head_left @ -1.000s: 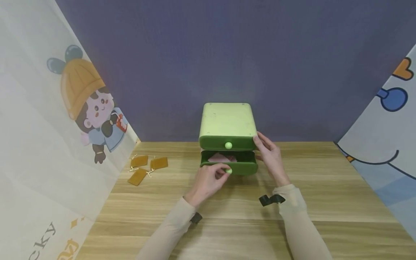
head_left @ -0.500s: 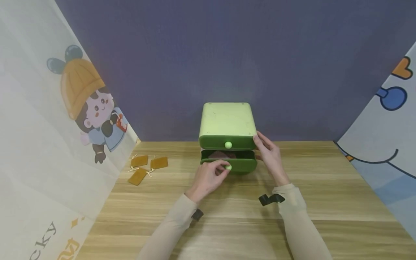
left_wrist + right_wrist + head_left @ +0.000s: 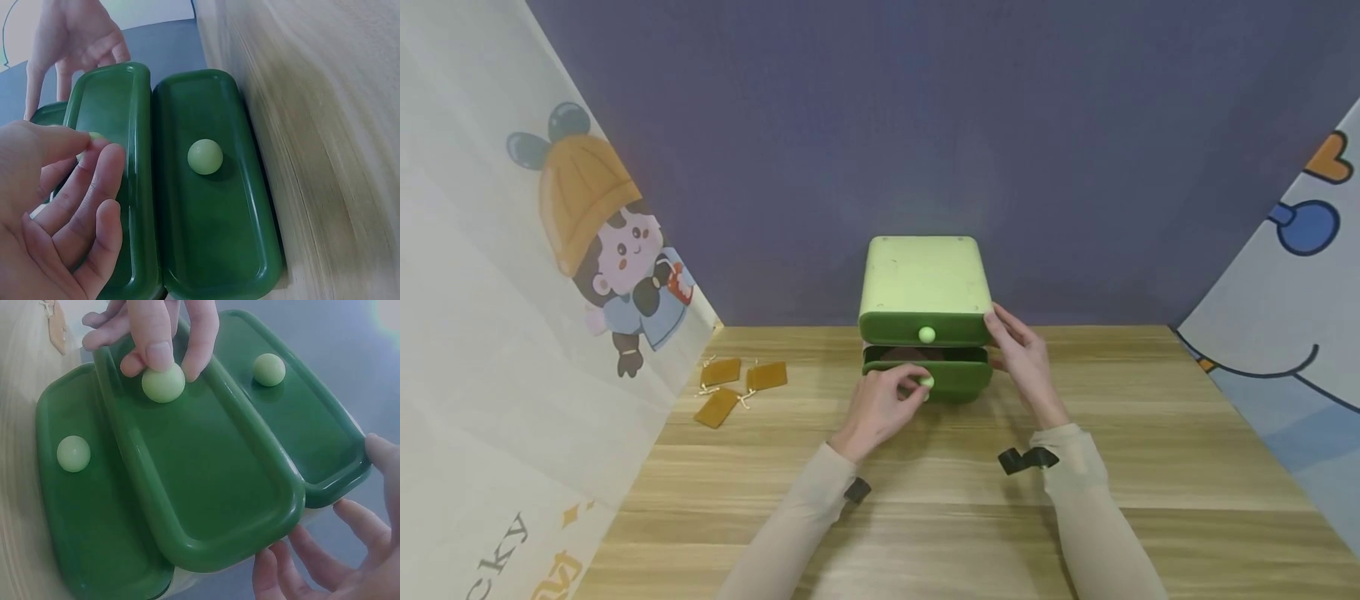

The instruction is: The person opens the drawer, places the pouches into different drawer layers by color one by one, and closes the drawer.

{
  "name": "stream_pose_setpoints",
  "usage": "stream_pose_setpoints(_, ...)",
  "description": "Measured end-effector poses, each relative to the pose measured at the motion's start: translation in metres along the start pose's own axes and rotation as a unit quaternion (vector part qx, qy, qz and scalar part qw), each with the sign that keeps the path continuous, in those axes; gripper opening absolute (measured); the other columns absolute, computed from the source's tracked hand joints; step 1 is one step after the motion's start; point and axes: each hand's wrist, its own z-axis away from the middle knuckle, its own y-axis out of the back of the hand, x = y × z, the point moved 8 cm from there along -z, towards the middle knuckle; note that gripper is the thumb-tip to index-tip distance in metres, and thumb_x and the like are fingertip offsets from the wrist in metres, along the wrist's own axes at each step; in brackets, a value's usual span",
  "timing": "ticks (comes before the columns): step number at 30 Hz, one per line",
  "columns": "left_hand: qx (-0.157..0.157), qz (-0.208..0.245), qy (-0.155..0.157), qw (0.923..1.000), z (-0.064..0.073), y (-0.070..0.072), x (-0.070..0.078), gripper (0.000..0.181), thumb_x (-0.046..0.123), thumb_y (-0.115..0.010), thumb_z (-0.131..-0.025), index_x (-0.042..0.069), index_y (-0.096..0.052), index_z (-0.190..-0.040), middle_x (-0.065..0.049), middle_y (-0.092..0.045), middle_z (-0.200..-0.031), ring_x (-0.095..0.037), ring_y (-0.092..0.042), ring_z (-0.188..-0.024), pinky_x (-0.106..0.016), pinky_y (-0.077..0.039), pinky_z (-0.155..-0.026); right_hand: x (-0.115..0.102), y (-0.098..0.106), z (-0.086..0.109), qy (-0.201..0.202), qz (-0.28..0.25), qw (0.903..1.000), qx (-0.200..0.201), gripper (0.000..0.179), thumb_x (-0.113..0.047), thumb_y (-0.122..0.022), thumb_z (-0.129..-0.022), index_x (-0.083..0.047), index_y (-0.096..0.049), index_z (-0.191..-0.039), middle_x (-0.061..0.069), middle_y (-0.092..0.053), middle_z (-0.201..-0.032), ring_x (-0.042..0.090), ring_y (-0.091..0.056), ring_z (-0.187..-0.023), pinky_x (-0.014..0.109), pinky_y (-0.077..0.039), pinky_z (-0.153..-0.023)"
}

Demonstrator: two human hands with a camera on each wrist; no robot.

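A small pale-green cabinet (image 3: 925,275) with dark green drawers stands against the back wall. Its middle drawer (image 3: 962,380) sticks out partway; the top drawer (image 3: 306,425) and bottom drawer (image 3: 215,231) look closed. My left hand (image 3: 880,408) pinches the middle drawer's round light-green knob (image 3: 164,384) between thumb and fingers. At the cabinet's right side, my right hand (image 3: 1026,362) rests with its thumb at the front edge by the top drawer and its extended fingers along the side. Something pinkish shows dimly inside the middle drawer, mostly hidden.
Three small orange-brown pouches (image 3: 766,376) with white drawstrings lie on the wooden table (image 3: 1112,500) to the left. A dark blue-grey wall (image 3: 1075,167) rises behind the cabinet, and printed panels flank both sides.
The middle drawer has slid further in, with my left hand following on its knob. Its opening is narrower, and the pinkish contents are now harder to see. My right hand has stayed put.
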Motion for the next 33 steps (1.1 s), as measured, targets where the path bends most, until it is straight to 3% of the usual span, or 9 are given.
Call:
stream_pose_setpoints(10, 0.000, 0.005, 0.008, 1.0000, -0.0037, -0.0010, -0.0020, 0.016, 0.025, -0.075, -0.100, 0.020, -0.080, -0.115, 0.003, -0.084, -0.095, -0.008, -0.077, -0.070, -0.017, -0.047, -0.052, -0.0002, 0.0001, 0.0005, -0.005, 0.014, 0.9999, -0.005, 0.075, -0.065, -0.059, -0.101, -0.033, -0.037, -0.166, 0.005, -0.040, -0.171, 0.015, -0.060, -0.127, 0.024, -0.060, -0.089)
stream_pose_setpoints(21, 0.015, 0.013, 0.020, 0.9996, -0.0065, -0.0023, -0.0053, 0.017, 0.028, -0.075, -0.100, 0.021, -0.080, -0.115, 0.003, -0.084, -0.094, -0.008, -0.077, -0.070, -0.017, -0.048, -0.052, -0.0017, 0.0005, 0.0011, -0.002, 0.006, 1.0000, 0.002, 0.073, -0.061, -0.059, -0.103, -0.030, -0.039, -0.166, 0.007, -0.043, -0.169, 0.001, -0.064, -0.110, 0.021, -0.060, -0.086)
stream_pose_setpoints(33, 0.027, 0.018, 0.024, 0.9992, -0.0102, -0.0041, -0.0086, 0.017, 0.027, -0.075, -0.099, 0.021, -0.080, -0.115, 0.003, -0.084, -0.093, -0.007, -0.077, -0.070, -0.019, -0.045, -0.048, -0.0007, -0.0001, 0.0014, -0.007, 0.016, 0.9998, -0.007, 0.072, -0.063, -0.058, -0.103, -0.035, -0.037, -0.165, 0.005, -0.041, -0.171, 0.010, -0.062, -0.123, 0.030, -0.060, -0.095)
